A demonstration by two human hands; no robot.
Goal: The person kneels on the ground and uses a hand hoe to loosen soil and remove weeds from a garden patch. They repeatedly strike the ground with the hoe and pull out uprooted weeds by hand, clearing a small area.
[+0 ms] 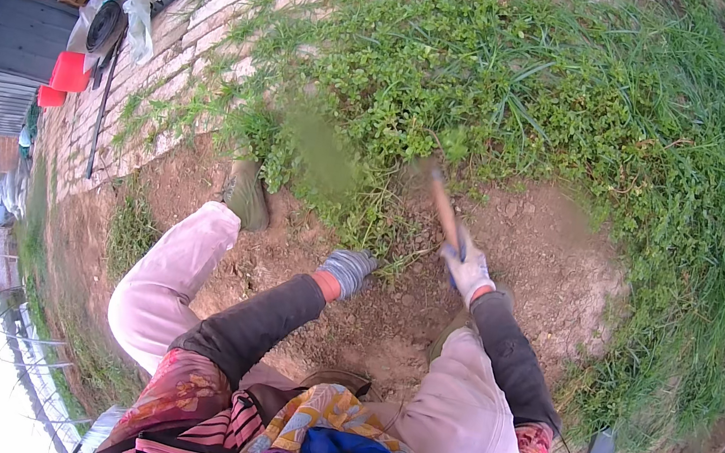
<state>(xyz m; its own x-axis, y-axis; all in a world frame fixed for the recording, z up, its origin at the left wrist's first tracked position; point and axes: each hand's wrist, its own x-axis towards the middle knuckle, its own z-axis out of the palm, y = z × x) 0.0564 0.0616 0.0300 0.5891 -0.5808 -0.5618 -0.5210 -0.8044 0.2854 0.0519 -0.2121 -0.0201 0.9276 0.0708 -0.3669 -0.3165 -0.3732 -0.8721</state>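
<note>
My right hand (468, 264), in a white and blue work glove, is closed round the wooden handle (445, 210) of a hand tool. The tool's head is blurred at the edge of the weeds, so its kind cannot be told. My left hand (348, 272), in a grey striped glove, is at the near end of a clump of uprooted or bent green weeds (377, 225); the fingers curl by the stems, and whether they grip them is unclear. Bare brown soil (389, 330) lies below both hands.
Dense leafy weeds and grass (554, 93) spread ahead and to the right. A brick paving (168, 60) runs at the upper left, with red containers (70, 72), a black coil (107, 27) and plastic sheeting beside it. My shoe (247, 198) stands left of the weeds.
</note>
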